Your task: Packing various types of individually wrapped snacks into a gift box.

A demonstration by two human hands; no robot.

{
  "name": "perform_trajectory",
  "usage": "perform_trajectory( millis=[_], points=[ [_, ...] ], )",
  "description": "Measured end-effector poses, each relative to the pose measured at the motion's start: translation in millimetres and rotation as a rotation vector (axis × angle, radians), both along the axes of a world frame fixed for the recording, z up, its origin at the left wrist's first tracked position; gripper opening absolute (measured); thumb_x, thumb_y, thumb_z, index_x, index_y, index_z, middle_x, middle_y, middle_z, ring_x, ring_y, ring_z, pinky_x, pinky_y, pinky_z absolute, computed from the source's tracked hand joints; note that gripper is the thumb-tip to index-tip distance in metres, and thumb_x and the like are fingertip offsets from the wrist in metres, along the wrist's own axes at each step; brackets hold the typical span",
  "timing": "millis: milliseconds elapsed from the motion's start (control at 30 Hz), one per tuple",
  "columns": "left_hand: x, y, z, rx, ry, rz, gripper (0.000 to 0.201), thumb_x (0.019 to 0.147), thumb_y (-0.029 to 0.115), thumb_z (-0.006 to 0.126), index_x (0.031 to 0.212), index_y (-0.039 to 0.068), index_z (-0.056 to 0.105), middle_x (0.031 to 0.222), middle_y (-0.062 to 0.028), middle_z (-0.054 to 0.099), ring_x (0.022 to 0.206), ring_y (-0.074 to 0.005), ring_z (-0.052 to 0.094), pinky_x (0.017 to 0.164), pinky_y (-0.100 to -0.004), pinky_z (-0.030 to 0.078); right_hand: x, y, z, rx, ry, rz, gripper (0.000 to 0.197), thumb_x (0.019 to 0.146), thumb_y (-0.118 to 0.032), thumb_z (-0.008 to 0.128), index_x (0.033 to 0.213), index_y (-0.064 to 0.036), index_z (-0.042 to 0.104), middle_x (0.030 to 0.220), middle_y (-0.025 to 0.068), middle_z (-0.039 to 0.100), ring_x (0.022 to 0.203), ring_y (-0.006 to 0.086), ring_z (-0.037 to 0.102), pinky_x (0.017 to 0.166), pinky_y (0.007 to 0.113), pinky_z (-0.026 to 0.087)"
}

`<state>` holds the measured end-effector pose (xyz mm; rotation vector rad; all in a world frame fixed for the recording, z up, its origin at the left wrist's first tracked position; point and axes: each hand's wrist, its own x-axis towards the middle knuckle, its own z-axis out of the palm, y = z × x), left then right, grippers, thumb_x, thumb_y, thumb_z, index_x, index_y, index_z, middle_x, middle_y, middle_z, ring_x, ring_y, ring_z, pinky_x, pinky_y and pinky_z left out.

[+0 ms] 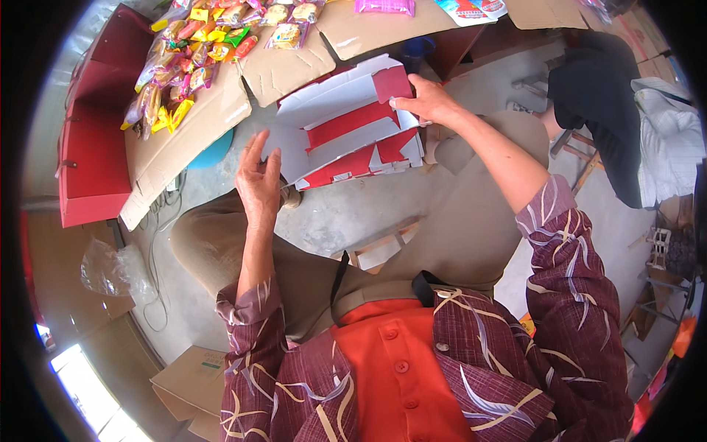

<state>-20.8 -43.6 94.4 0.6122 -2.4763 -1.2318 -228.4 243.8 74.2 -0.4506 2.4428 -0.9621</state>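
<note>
A red and white carton (328,99), opened up with its flaps spread, hangs between my knees in front of the cardboard-covered table. My right hand (434,102) pinches the red flap at the carton's right end, thumb against its face. Close by the carton's left end, my left hand (259,180) is raised with fingers apart and holds nothing. Whether its far side touches the carton cannot be made out.
Cardboard sheets (287,70) cover the table, bearing a heap of wrapped sweets (199,55) and a pink packet (384,6). A red open box (96,140) stands left. Another person in dark clothing (595,110) sits right. A brown carton (193,379) lies at lower left.
</note>
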Motion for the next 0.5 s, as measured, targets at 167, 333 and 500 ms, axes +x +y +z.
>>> perform_trajectory(
  millis=[167,333,500],
  points=[
    [-3,0,0,0.046,0.055,-0.297,0.05,0.095,0.035,0.065,0.137,0.009,0.058,0.142,-0.0211,0.053,0.127,-0.0315,0.056,0.103,-0.0397,0.045,5,7,-1,-0.063,-0.184,-0.028,0.066,0.083,-0.04,0.074,0.131,-0.0016,0.051,0.088,0.0113,0.068,0.055,0.0161,0.063,0.05,0.029,0.052],
    [-5,6,-5,-0.003,0.044,-0.411,0.07,0.091,0.042,0.068,0.148,0.009,0.045,0.146,-0.0209,0.049,0.138,-0.0334,0.044,0.113,-0.0424,0.035,0,14,-12,-0.193,-0.181,-0.087,0.054,0.091,-0.032,0.07,0.131,-0.0028,0.049,0.09,0.0102,0.069,0.058,0.0136,0.064,0.051,0.028,0.052],
    [-11,-2,-13,0.005,0.054,-0.315,0.051,0.084,0.038,0.077,0.122,0.006,0.067,0.125,-0.017,0.066,0.121,-0.0309,0.06,0.098,-0.0404,0.048,5,24,-5,-0.315,-0.301,-0.035,0.053,0.096,-0.028,0.065,0.137,-0.0006,0.045,0.102,0.0116,0.067,0.066,0.014,0.066,0.056,0.028,0.053]
  ],
)
